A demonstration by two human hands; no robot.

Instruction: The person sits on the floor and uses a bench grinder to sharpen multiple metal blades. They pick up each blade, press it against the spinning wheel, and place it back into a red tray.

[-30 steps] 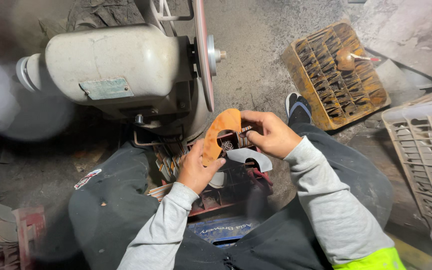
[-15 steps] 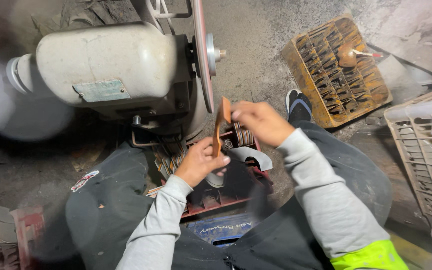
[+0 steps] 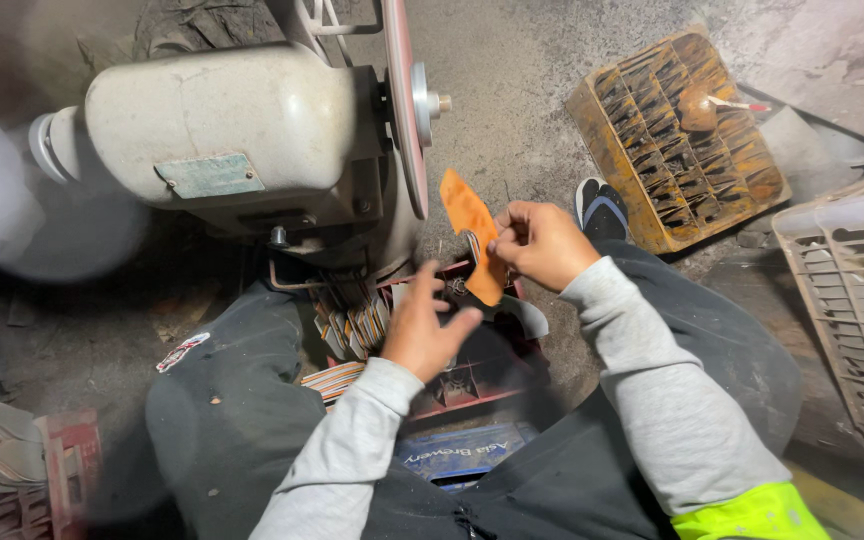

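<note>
Sandpaper sheet, orange, sits pinched in your right hand just below the grinder's disc, held edge-up, likely so you can see its face. Your left hand hovers open beside it, fingers spread, holding nothing, over the red crate between your knees.

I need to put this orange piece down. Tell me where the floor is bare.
Bare floor lies between the grinder wheel and the rusty crate, above the right hand holding the orange piece. Another patch sits left of the knee, under the motor. It is crowded around the left hand and the red stand.
</note>
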